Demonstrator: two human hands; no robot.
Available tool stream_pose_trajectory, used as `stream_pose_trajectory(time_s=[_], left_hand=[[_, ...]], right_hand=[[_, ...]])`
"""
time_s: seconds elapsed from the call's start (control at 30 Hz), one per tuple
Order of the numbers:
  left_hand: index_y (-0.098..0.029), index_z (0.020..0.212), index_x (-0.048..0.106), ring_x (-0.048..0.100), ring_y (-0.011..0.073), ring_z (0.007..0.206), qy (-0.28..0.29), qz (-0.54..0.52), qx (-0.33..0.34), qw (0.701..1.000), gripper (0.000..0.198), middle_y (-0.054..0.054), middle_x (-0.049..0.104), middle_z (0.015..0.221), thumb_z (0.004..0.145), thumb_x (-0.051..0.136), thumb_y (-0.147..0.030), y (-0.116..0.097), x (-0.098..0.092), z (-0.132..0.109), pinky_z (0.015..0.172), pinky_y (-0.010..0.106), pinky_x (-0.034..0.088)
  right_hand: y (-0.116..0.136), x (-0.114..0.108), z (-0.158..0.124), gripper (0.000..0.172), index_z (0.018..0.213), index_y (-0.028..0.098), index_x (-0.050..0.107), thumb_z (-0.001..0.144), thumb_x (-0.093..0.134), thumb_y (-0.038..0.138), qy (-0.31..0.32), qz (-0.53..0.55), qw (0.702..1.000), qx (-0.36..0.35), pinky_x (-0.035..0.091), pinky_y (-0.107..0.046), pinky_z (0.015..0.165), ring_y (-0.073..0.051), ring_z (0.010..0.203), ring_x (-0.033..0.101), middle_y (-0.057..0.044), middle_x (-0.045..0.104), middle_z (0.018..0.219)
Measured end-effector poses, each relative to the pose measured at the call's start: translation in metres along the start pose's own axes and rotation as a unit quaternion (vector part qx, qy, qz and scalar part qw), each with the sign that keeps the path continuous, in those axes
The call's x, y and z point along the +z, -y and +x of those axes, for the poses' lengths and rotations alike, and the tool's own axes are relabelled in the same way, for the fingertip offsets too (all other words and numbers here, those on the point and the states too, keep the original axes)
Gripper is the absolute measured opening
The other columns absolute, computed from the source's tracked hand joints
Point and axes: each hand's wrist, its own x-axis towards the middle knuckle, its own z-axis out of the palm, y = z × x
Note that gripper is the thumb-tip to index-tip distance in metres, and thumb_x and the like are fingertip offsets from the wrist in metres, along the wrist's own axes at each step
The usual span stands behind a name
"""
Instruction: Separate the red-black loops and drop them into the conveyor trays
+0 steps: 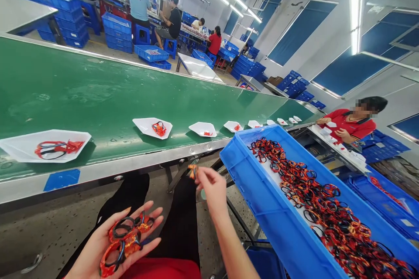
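My left hand (127,239) lies palm up with its fingers spread, cradling several red-orange and black hair ties (126,231) above my lap. Between the thumb and fingers of my right hand (211,187) is one small orange-and-black hair tie (193,171), partly hidden by the fingertips. That hand is in the air, between the conveyor and a blue crate (258,200) of many similar hair ties. On the green belt, a white tray (19,148) at the left has a red piece and a hair tie in it; another tray (139,126) beyond also contains one.
The green conveyor belt (108,91) crosses in front of me, with a metal edge and several more white trays (199,128) towards the right. At its far end a person in red (350,124) handles white trays. Stacked blue crates (70,22) and other people are behind.
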Motion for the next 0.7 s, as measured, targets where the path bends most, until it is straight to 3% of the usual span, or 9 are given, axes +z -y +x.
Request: stream_pose_trajectory(time_s=[0.1,0.17,0.27,0.33,0.4,0.53,0.6,0.7], left_hand=[[-0.018,0.13,0.047,0.051,0.0343,0.116,0.042,-0.018,0.013,0.999,0.056,0.018,0.059,0.124,0.075,0.059,-0.02,-0.008,0.01,-0.003,0.095,0.059,0.041],[-0.019,0.13,0.047,0.049,0.034,0.117,0.067,-0.03,0.021,0.997,0.055,0.017,0.058,0.126,0.076,0.057,-0.022,-0.012,0.017,-0.005,0.096,0.059,0.04],[-0.02,0.13,0.046,0.048,0.0337,0.119,0.098,-0.044,0.038,0.994,0.054,0.016,0.056,0.128,0.078,0.056,-0.023,-0.017,0.024,-0.006,0.097,0.059,0.038],[-0.02,0.131,0.046,0.048,0.0332,0.119,0.105,-0.046,0.042,0.992,0.053,0.016,0.056,0.128,0.079,0.056,-0.023,-0.017,0.025,-0.005,0.097,0.059,0.038],[-0.019,0.131,0.045,0.048,0.0332,0.119,0.106,-0.043,0.041,0.993,0.053,0.016,0.056,0.128,0.079,0.056,-0.023,-0.016,0.025,-0.003,0.098,0.059,0.038],[-0.016,0.129,0.048,0.052,0.0356,0.114,0.088,-0.018,0.049,0.995,0.053,0.018,0.06,0.122,0.078,0.058,-0.026,-0.012,0.022,0.004,0.096,0.06,0.039],[-0.019,0.129,0.048,0.052,0.0361,0.113,0.078,0.002,0.045,0.996,0.053,0.016,0.06,0.122,0.077,0.06,-0.026,-0.01,0.022,0.007,0.095,0.06,0.039],[-0.021,0.129,0.048,0.051,0.0361,0.114,0.075,0.013,0.031,0.997,0.054,0.014,0.058,0.126,0.077,0.06,-0.025,-0.008,0.023,0.009,0.096,0.06,0.039]], right_hand=[[0.025,-0.004,0.068,0.015,0.083,0.019,0.069,0.076,0.062,0.03,-0.042,-0.069,0.993,-0.082,0.046,-0.029,0.074,-0.018,0.08,0.059,-0.005,0.068,0.088],[0.037,-0.002,0.102,0.012,0.08,0.018,0.07,0.074,0.063,0.026,-0.056,-0.11,0.986,-0.116,0.042,-0.032,0.082,-0.018,0.08,0.057,-0.006,0.067,0.089],[0.05,0.005,0.116,0.013,0.082,0.018,0.07,0.072,0.064,0.024,-0.047,-0.148,0.977,-0.147,0.041,-0.033,0.082,-0.017,0.074,0.055,-0.006,0.066,0.09],[0.053,0.012,0.094,0.015,0.087,0.019,0.07,0.075,0.063,0.025,-0.028,-0.158,0.974,-0.161,0.042,-0.032,0.077,-0.016,0.07,0.054,-0.005,0.065,0.091],[0.053,0.018,0.055,0.015,0.089,0.021,0.069,0.079,0.06,0.026,0.021,-0.156,0.973,-0.166,0.043,-0.028,0.068,-0.014,0.066,0.054,-0.003,0.066,0.088],[0.042,0.029,-0.027,0.015,0.093,0.024,0.069,0.081,0.059,0.022,0.206,-0.138,0.961,-0.126,0.039,-0.022,0.052,-0.01,0.056,0.05,0.0,0.063,0.084],[0.032,0.033,-0.049,0.019,0.097,0.025,0.069,0.08,0.061,0.021,0.23,-0.151,0.956,-0.102,0.037,-0.022,0.052,-0.008,0.053,0.046,0.0,0.06,0.082],[0.019,0.035,-0.056,0.017,0.094,0.024,0.07,0.078,0.063,0.022,0.219,-0.16,0.959,-0.086,0.035,-0.022,0.052,-0.008,0.053,0.042,0.001,0.057,0.079]])
